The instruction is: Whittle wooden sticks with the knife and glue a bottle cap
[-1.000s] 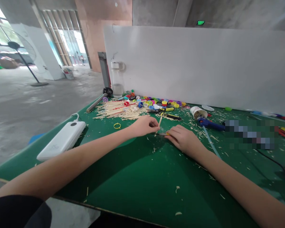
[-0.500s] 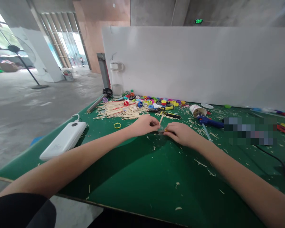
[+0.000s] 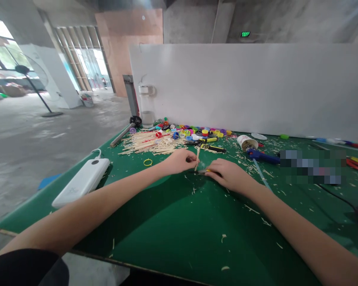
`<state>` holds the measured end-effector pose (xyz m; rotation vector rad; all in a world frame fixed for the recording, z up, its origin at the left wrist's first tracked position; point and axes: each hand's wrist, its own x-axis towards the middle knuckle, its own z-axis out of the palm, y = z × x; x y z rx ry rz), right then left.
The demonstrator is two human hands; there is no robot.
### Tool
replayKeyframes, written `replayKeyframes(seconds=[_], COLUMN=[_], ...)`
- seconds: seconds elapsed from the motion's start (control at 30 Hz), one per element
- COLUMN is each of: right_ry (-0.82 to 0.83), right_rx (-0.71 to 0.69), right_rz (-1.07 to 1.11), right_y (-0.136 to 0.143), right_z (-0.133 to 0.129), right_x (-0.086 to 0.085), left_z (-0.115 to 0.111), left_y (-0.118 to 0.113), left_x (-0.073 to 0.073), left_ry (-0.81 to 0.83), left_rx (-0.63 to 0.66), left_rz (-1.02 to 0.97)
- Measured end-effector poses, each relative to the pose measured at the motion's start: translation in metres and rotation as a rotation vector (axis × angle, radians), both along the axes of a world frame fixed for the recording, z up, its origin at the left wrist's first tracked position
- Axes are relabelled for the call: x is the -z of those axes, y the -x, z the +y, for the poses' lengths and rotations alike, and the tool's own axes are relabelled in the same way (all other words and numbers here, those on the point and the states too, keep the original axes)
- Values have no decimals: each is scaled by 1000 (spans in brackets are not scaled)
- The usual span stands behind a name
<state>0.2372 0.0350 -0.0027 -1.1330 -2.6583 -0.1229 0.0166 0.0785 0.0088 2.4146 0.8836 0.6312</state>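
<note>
My left hand (image 3: 182, 161) pinches a short wooden stick (image 3: 197, 158), which stands nearly upright over the green table (image 3: 179, 234). Just to its right, my right hand (image 3: 226, 171) is closed on a cutter (image 3: 208, 171) with a yellow part; its blade points left toward the lower end of the stick. Most of the cutter's handle is hidden in my fingers. Beyond both hands lie a pile of wooden sticks (image 3: 149, 141) and a black and yellow tool (image 3: 213, 148).
A white power bank (image 3: 82, 182) lies on the left, near a yellow ring (image 3: 148, 162). Behind stand a glass bottle (image 3: 147, 107) and colourful caps (image 3: 205, 133). On the right are a tipped paper cup (image 3: 247, 142) and a blue glue gun (image 3: 262, 156).
The whole view has shifted slightly, so the scene sits lower. My left hand and the stick have moved a little left, away from my right hand, and the stick stands more upright.
</note>
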Motion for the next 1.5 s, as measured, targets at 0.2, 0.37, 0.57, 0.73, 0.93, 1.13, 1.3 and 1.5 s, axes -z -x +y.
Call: replayKeyframes(seconds=[0.2,0.37,0.57,0.73,0.93,1.13,1.3,1.5], right_ry=[-55,-83,-106,-145,-179,-90,-26,28], right_rx=[-9,-1,-6,-5,3,29,26,40], right_rz=[-11,-52,-42,-20,-10,-57,-77,-21], right_y=[-5,-7,-7,-9,-9,-6,-4,-8], right_z=[-2,-2,-4,-5,-6,1,7,-3], right_x=[2,4,6,9,10,9,6,5], left_z=[-2,-4,-4,-2,0,-5,-5,0], left_y=[-1,-3,-3,-2,-1,-2,-4,-2], left_x=[1,0,0,3,7,2,2,5], left_ry=[34,78,99,125,160,109,44,46], left_rx=[-9,-39,-54,-61,-51,-56,-25,-55], left_rz=[-26,-47,-63,-85,-103,-62,-38,-60])
